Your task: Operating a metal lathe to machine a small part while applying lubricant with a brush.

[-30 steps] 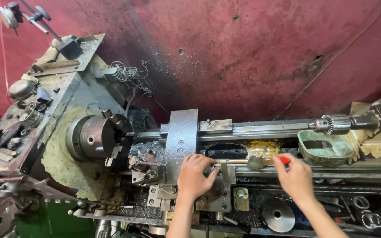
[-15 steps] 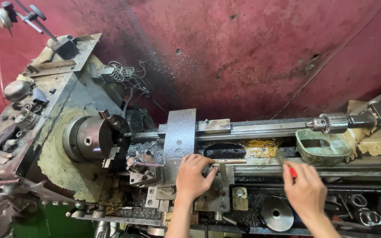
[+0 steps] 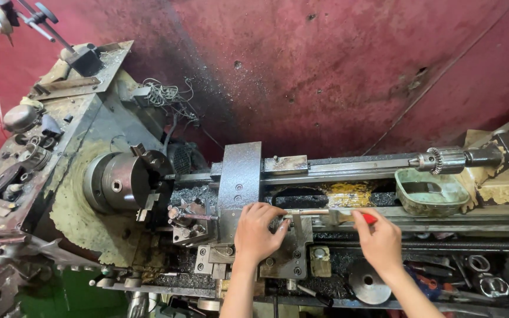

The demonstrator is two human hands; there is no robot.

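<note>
I look down on an old metal lathe. My left hand (image 3: 257, 232) rests on the grey carriage (image 3: 240, 176), fingers curled on its front part beside the tool post (image 3: 189, 221). My right hand (image 3: 378, 238) grips a brush with a red handle (image 3: 370, 218); its pale shaft and bristle end (image 3: 316, 215) point left along the bed toward my left hand. The chuck (image 3: 119, 182) stands at the left, empty as far as I can tell.
A green dish (image 3: 430, 191) sits on the bed near the tailstock drill chuck (image 3: 443, 160). A handwheel (image 3: 367, 282) and loose tools (image 3: 484, 277) lie below the bed. Metal chips cover the ways. A dark red wall (image 3: 325, 70) stands behind.
My right hand has moved left along the bed with the brush, bringing its tip close to my left hand. My left hand has stayed on the carriage.
</note>
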